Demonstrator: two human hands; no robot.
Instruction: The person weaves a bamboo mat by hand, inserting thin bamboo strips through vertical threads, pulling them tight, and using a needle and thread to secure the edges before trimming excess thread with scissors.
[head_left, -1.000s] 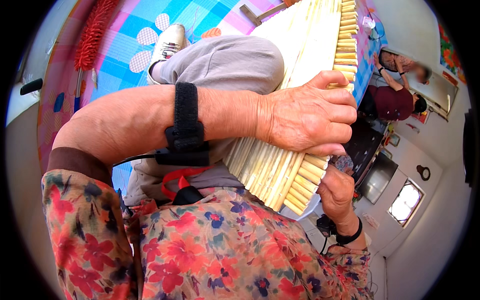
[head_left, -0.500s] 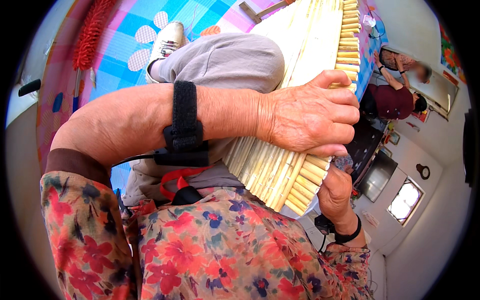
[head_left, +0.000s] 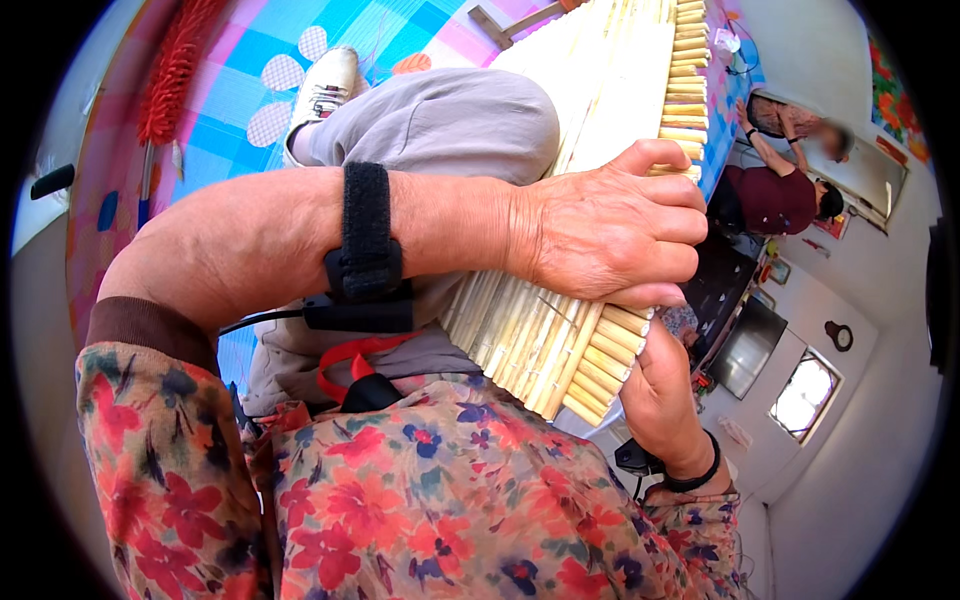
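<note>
A reed mat (head_left: 603, 105) of pale yellow stalks, bound side by side, slants across the person's lap beside the grey trousers (head_left: 455, 120). Cut stalk ends form its right edge, and its nearest corner points down toward the floral blouse (head_left: 430, 490).

The left hand (head_left: 615, 238) lies back upward over the mat's right edge, close to the near corner. It is mostly closed, its bent fingers hooked over the stalk ends and its thumb stretched along the mat's surface, gripping the border. A black strap (head_left: 367, 230) circles the left forearm. A thin dark sliver (head_left: 557, 311) lies on the stalks just below this hand; its kind is unclear.

The right hand (head_left: 665, 395) is raised beneath the same edge at the near corner. Its fingers are hidden behind the stalk ends, so how far it is open and whether it holds anything cannot be told. A black wristband (head_left: 698, 470) sits at its wrist.

A white shoe (head_left: 325, 95) rests on the checked floor covering (head_left: 245, 75), whose left edge carries a red duster (head_left: 175, 85). Beyond the mat, a co-worker in a maroon shirt (head_left: 775, 200) bends forward near another person.
</note>
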